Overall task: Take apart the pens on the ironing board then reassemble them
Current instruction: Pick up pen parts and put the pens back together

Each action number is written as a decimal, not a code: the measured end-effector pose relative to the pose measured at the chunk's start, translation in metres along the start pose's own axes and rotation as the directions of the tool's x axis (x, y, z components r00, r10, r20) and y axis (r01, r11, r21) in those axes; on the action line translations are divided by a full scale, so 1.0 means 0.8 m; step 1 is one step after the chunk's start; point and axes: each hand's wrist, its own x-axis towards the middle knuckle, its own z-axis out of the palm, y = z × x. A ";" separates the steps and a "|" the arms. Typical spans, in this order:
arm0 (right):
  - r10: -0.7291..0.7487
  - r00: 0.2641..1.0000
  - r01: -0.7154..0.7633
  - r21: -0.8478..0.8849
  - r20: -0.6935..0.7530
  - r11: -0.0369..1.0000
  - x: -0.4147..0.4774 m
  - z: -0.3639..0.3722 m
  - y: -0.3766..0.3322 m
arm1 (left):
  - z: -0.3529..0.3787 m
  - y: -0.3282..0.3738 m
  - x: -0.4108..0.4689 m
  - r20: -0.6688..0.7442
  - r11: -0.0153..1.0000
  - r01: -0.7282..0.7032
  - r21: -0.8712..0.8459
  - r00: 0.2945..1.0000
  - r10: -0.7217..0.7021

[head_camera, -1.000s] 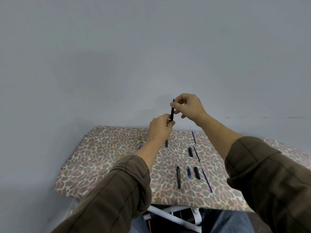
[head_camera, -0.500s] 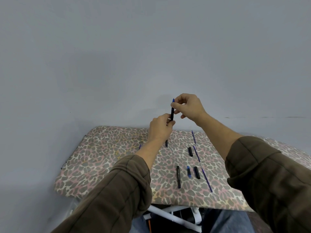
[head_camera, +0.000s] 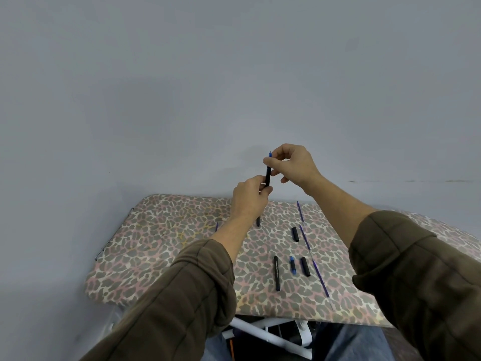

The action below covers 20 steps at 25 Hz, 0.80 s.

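Observation:
I hold a black pen (head_camera: 268, 176) upright above the leopard-print ironing board (head_camera: 161, 246). My left hand (head_camera: 249, 199) grips its lower end. My right hand (head_camera: 291, 164) pinches its upper part, where a blue tip sticks out. On the board lie loose parts: a long black barrel (head_camera: 276, 273), a short blue piece (head_camera: 292, 265), two short black caps (head_camera: 305, 267) (head_camera: 295, 234), thin blue refills (head_camera: 313, 264) (head_camera: 299, 210), and a black piece (head_camera: 258, 221) partly hidden behind my left wrist.
A plain grey wall stands right behind the board. White metal board legs (head_camera: 263, 334) and my jeans show below the near edge. A small blue tip (head_camera: 216, 226) lies left of my left forearm.
Hardly anything differs; both hands keep the same hold on the pen in the same place.

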 end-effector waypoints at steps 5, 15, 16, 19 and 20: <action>-0.009 1.000 0.009 -0.021 0.015 1.000 0.001 -0.001 0.002 | 0.002 0.000 0.000 0.008 1.000 -0.007 0.012 1.000 0.006; -0.010 1.000 0.010 0.001 0.029 1.000 0.001 -0.004 0.004 | 0.002 0.000 0.000 0.013 1.000 0.001 0.001 1.000 -0.001; -0.011 1.000 0.011 -0.001 0.024 1.000 0.001 -0.004 0.005 | 0.002 0.000 -0.001 0.016 1.000 0.002 -0.001 1.000 -0.002; -0.008 1.000 0.007 0.026 0.021 1.000 0.000 -0.004 0.006 | 0.002 0.001 -0.001 0.014 1.000 0.001 0.001 1.000 -0.001; -0.008 1.000 0.007 0.038 0.027 0.999 0.000 -0.004 0.006 | 0.002 0.001 -0.001 0.012 1.000 -0.002 0.003 1.000 0.002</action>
